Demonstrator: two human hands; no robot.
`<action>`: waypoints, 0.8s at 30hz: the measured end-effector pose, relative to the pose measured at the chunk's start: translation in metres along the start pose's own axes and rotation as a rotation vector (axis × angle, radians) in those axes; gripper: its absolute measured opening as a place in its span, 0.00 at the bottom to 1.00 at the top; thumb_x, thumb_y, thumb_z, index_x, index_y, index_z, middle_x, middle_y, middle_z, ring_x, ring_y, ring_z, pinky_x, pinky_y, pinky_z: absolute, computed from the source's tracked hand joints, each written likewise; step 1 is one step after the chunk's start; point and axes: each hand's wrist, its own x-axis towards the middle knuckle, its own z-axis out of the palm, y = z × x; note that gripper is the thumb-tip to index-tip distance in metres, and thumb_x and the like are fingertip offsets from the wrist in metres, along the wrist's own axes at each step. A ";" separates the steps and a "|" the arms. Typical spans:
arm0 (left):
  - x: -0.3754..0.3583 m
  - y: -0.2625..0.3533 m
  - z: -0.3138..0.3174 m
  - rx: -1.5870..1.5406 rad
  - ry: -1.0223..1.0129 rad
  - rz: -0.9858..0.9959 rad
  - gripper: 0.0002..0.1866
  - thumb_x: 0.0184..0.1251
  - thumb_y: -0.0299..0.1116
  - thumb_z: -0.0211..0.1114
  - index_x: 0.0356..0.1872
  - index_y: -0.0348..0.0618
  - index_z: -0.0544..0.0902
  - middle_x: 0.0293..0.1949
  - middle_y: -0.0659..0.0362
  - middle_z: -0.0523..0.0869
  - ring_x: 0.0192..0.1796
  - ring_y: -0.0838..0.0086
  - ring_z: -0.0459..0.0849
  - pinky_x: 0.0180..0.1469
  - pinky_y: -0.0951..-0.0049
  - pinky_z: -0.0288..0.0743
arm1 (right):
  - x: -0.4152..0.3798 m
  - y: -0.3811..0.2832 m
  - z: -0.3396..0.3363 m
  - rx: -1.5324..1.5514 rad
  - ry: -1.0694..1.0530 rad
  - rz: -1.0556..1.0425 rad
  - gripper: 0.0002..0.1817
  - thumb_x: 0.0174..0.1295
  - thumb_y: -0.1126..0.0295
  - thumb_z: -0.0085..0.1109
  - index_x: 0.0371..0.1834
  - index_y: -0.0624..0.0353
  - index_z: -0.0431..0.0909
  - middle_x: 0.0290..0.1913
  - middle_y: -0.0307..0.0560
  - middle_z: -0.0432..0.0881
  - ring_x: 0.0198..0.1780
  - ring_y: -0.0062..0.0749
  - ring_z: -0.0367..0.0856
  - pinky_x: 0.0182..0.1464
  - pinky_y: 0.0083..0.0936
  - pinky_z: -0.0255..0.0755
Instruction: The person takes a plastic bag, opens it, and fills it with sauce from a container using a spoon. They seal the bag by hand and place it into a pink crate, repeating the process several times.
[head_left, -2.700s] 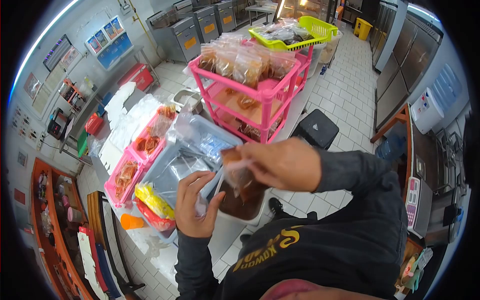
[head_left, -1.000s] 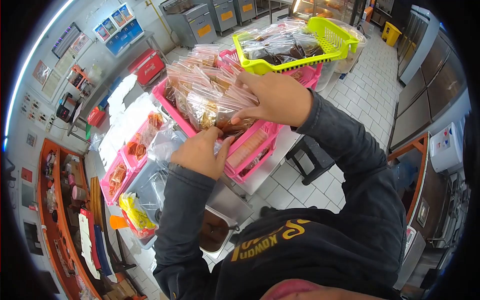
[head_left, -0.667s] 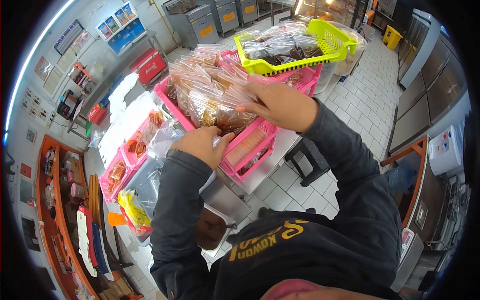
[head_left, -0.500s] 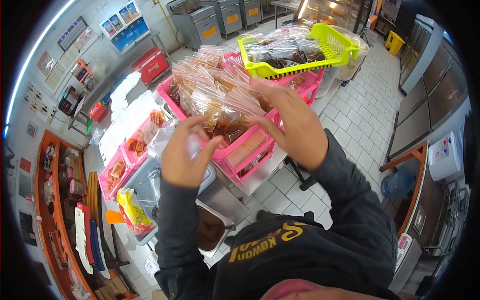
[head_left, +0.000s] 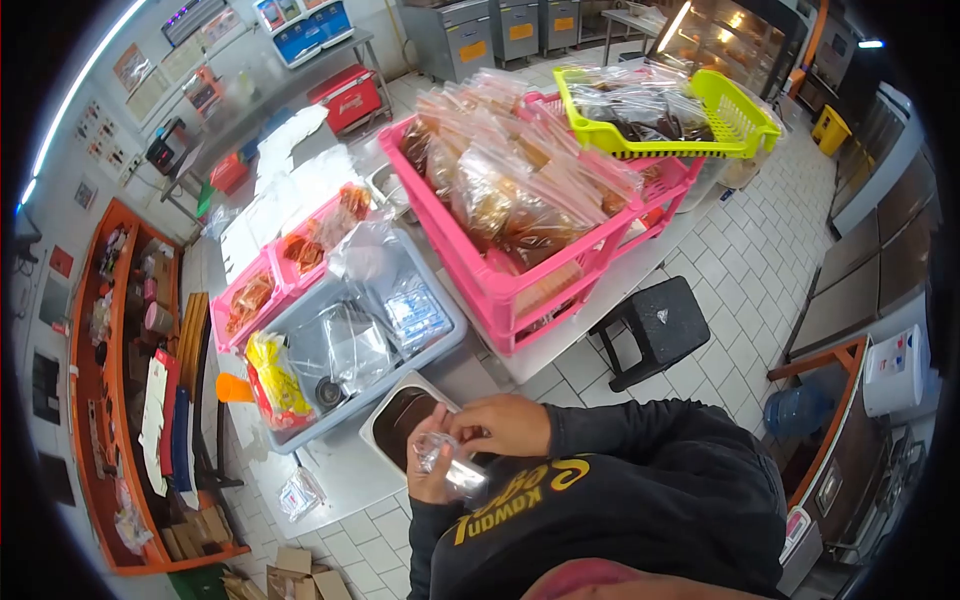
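Note:
Close to my body, my left hand [head_left: 428, 476] is closed around a clear plastic bag [head_left: 462, 478], which looks flat and crumpled. My right hand [head_left: 508, 424] bends over its upper end with the fingertips pinched together there. Just beyond both hands sits a steel pan [head_left: 375, 432] of dark brown sauce, partly covered by them. Behind the pan, a grey-blue tub [head_left: 345, 425] contains a yellow-and-red packet [head_left: 275, 380], clear plastic bags and a roll of tape. Zip bags of brown sauce [head_left: 500, 190] fill the stacked pink basket [head_left: 490, 300].
A lime-green basket [head_left: 745, 110] of dark sauce bags rests on the pink stack's far end. Pink trays [head_left: 240, 325] hold reddish packets at left. A black stool [head_left: 660, 325] stands right of the steel table, and cardboard boxes [head_left: 300, 575] lie on the floor.
Both hands have come away from the bags in the pink basket and down toward my body. A clear plastic bag is now between them. The view has shifted, showing more of the tub.

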 end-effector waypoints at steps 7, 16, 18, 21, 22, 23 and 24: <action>-0.042 0.007 -0.039 0.127 0.008 -0.037 0.16 0.62 0.21 0.62 0.50 0.38 0.70 0.60 0.42 0.72 0.57 0.61 0.77 0.55 0.60 0.78 | -0.002 -0.007 0.031 0.132 -0.042 0.011 0.09 0.55 0.66 0.63 0.35 0.59 0.82 0.34 0.47 0.84 0.36 0.36 0.83 0.40 0.29 0.74; -0.105 0.030 -0.088 0.221 0.047 -0.177 0.16 0.63 0.20 0.61 0.50 0.40 0.68 0.44 0.50 0.79 0.40 0.67 0.82 0.43 0.63 0.80 | 0.003 -0.038 0.088 0.426 0.109 0.180 0.06 0.63 0.75 0.56 0.37 0.62 0.68 0.37 0.43 0.82 0.38 0.24 0.83 0.35 0.21 0.80; -0.123 0.032 -0.101 0.217 0.002 -0.204 0.15 0.65 0.23 0.61 0.50 0.40 0.68 0.38 0.52 0.80 0.34 0.69 0.81 0.37 0.66 0.79 | 0.007 -0.050 0.095 0.652 0.209 0.166 0.06 0.64 0.77 0.52 0.38 0.62 0.65 0.38 0.44 0.80 0.39 0.26 0.82 0.35 0.22 0.82; -0.145 0.033 -0.120 -0.044 -0.066 -0.251 0.15 0.72 0.37 0.55 0.53 0.44 0.67 0.24 0.62 0.69 0.20 0.81 0.63 0.21 0.77 0.60 | 0.004 -0.058 0.117 0.640 0.218 0.132 0.05 0.64 0.78 0.51 0.38 0.62 0.65 0.37 0.43 0.79 0.41 0.24 0.81 0.37 0.23 0.82; -0.149 0.032 -0.128 -0.046 -0.070 -0.252 0.15 0.72 0.37 0.55 0.53 0.44 0.67 0.24 0.62 0.69 0.20 0.81 0.63 0.21 0.77 0.60 | 0.001 -0.060 0.125 0.623 0.209 0.108 0.05 0.64 0.78 0.51 0.39 0.62 0.65 0.37 0.42 0.78 0.41 0.23 0.80 0.38 0.23 0.82; -0.151 0.030 -0.138 -0.255 -0.074 -0.260 0.15 0.72 0.39 0.55 0.54 0.45 0.67 0.24 0.63 0.68 0.19 0.81 0.61 0.20 0.78 0.57 | -0.004 -0.063 0.135 0.619 0.212 0.108 0.05 0.64 0.78 0.51 0.39 0.62 0.65 0.37 0.42 0.78 0.41 0.23 0.80 0.38 0.23 0.82; -0.153 0.032 -0.140 -0.466 -0.076 -0.267 0.16 0.72 0.40 0.56 0.54 0.46 0.67 0.23 0.63 0.66 0.18 0.82 0.60 0.18 0.79 0.54 | -0.010 -0.066 0.145 0.611 0.161 0.095 0.05 0.65 0.78 0.50 0.39 0.62 0.64 0.37 0.41 0.77 0.41 0.22 0.80 0.38 0.23 0.82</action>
